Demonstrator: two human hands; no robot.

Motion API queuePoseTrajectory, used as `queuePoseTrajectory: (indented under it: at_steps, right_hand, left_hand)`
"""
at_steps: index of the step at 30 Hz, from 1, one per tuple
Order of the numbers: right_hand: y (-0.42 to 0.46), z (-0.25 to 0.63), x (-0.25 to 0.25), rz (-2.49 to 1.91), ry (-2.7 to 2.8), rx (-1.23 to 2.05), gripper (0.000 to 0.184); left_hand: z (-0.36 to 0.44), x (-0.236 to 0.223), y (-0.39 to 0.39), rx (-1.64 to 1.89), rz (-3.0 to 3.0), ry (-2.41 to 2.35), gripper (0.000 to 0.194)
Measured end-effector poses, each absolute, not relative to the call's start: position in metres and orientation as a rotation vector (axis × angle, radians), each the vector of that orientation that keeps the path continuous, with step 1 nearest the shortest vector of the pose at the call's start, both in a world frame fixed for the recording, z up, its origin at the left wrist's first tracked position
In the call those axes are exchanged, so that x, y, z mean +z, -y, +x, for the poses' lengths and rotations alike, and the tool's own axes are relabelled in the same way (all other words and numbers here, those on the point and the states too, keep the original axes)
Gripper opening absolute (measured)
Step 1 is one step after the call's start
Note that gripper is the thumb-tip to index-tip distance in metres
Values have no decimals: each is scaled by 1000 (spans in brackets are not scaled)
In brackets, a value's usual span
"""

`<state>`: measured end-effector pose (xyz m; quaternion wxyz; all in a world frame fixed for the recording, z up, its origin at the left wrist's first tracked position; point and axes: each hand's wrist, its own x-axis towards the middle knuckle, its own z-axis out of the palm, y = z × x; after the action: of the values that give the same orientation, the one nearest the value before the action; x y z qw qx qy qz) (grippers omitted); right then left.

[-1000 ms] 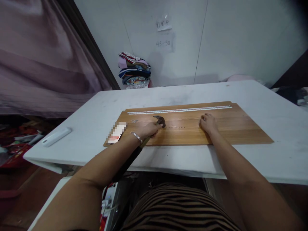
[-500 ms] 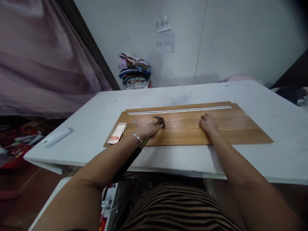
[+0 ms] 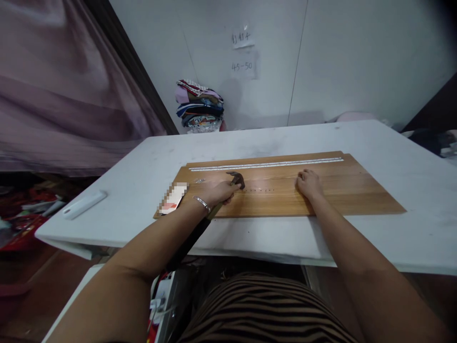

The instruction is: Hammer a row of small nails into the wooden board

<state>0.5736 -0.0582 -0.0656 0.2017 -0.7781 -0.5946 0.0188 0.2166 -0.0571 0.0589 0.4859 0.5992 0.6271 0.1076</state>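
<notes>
My left hand (image 3: 221,192) is closed round the upper handle of a claw hammer (image 3: 238,180), just below its dark head. The hammer is over a wooden board (image 3: 357,190), beside the left end of a row of small dark nails or nail marks (image 3: 260,190); whether it touches one cannot be seen. My right hand (image 3: 308,183) rests on the board right of that row, its fingers curled in and its fingertips partly hidden. I see nothing in it. Several loose nails (image 3: 200,180) lie on the board's left part.
White strips with markings (image 3: 267,165) run along the board's far side. A partly blurred card or phone (image 3: 173,198) lies at its left end. The board rests on a white table (image 3: 117,190), with a white elongated object (image 3: 84,204) on the left. Folded cloths (image 3: 200,105) are stacked by the wall.
The hammer and my left hand have risen very slightly. My right hand and the board have stayed in place.
</notes>
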Motion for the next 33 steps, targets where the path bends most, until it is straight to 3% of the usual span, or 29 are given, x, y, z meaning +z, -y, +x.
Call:
queuePoseTrajectory:
  at_steps: [23, 33]
  right_hand:
    - [58, 573, -65, -2169, 1671, 32, 38]
    - [58, 573, -66, -2158, 1663, 24, 38]
  left_hand:
    - [217, 56, 58, 231, 1448, -1553, 40]
    - [220, 64, 59, 269, 1447, -1531, 29]
